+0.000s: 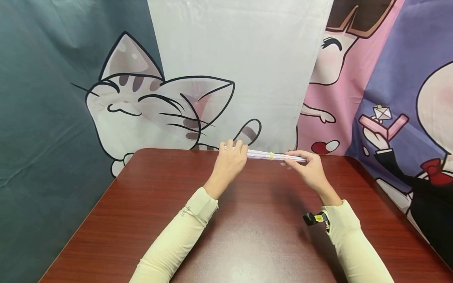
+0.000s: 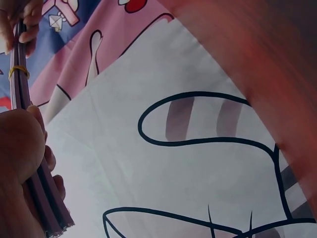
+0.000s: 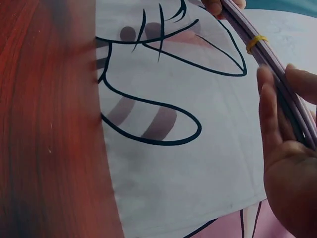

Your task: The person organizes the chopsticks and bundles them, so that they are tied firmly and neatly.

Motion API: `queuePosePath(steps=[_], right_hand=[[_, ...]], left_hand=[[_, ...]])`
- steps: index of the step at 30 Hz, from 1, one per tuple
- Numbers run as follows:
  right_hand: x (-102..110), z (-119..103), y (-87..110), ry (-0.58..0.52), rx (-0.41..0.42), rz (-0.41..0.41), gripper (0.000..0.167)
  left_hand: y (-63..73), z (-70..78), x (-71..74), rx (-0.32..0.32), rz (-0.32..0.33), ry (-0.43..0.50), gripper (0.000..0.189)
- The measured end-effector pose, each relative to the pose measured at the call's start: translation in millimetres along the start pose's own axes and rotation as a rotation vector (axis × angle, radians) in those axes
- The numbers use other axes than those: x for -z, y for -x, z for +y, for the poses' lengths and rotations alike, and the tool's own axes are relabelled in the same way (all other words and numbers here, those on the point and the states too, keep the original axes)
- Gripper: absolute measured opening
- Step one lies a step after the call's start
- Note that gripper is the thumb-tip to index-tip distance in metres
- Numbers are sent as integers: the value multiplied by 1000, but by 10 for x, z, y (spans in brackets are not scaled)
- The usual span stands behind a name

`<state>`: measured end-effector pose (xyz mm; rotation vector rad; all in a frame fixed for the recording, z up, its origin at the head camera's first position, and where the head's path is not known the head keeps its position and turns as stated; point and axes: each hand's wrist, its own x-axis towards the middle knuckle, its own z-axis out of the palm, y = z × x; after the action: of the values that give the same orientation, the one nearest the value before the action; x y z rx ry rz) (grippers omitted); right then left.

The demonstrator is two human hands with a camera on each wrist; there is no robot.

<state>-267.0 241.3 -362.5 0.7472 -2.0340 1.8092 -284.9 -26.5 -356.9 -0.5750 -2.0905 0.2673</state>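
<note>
A slim bundle (image 1: 260, 155) of long, thin, pale strips is held level above the far part of the table. Around its middle sits a yellow rubber band (image 1: 271, 156). My left hand (image 1: 230, 161) grips the bundle's left part, its fingers wrapped over it; the uneven end pokes out past the palm in the left wrist view. At the other end, my right hand (image 1: 311, 171) pinches the bundle between thumb and fingers. Seen from the right wrist, the strips (image 3: 287, 91) look pale purple with dark gaps between them, and the thumb lies along one side.
A reddish-brown wooden table (image 1: 226, 243) with rounded far corners stretches below both forearms. Right behind its far edge hangs a cloth backdrop (image 1: 240, 51) printed with a cartoon cat and figures. A small black device (image 1: 315, 219) is strapped at the right wrist.
</note>
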Motion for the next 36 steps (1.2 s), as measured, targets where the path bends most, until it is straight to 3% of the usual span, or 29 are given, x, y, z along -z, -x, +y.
queuePosePath(steps=[5,12,16,21,25,30,33,36], right_hand=[[51,11,10,-80,1,-54,30],[109,19,18,-78,-17,-40,27],[109,26,21,-85,-34,-25,26],[116,15,29,-113,-54,-7,27],[136,20,26,-122,-56,-11,29],[157,47,33,-139,-68,-6,29],[162,68,38,-164,-86,-15,28],[163,84,45,-224,-111,-31,22]], left_hand=[[12,47,-13,3,-1,2,29],[34,71,-4,-44,-27,59,21],[46,1,26,-87,-61,137,13],[47,-156,20,-107,-46,254,32],[71,-290,-11,-91,-13,464,37],[97,-400,-78,-80,-12,890,36],[116,-432,-114,-17,-41,1076,38],[140,-431,-115,111,-97,1215,41]])
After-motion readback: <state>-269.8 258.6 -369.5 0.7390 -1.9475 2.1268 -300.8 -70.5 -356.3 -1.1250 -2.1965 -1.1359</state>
